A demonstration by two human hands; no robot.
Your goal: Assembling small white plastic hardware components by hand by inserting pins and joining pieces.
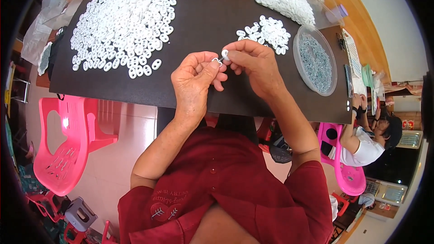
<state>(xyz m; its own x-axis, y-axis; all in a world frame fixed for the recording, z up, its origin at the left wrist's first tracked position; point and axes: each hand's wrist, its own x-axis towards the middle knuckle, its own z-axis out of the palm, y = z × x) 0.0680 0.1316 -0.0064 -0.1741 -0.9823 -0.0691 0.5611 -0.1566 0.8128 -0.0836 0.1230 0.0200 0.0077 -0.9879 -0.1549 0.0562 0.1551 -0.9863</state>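
Across the far side of the scene spreads the dark table (pixel 217 22), and on its left lies the broad heap (pixel 124 25) of white two-holed ovals. Far right stands a clear box (pixel 289 0) of more white ovals; nearer on that side sits the round tub (pixel 296 56) of silvery metal bits. At the table's near edge, between heap and tub, both hands meet just above the surface. The left hand (pixel 193 77) pinches a small pale loop (pixel 217 62) between thumb and forefinger, its other fingers loosely curled; the right hand (pixel 254 63) has thumb and forefinger closed on a white piece (pixel 224 53), close beside the loop. Whether the two are joined is too small to tell. Beyond the right hand lies a small pile (pixel 269 31) of ovals. The piece looks smooth and hard, so it should be very light, stiff and a little slippery, unlikely to break; it is best held by its outer rim, leaving the holes clear. The loop probably wants a firm fingertip pinch on its side.
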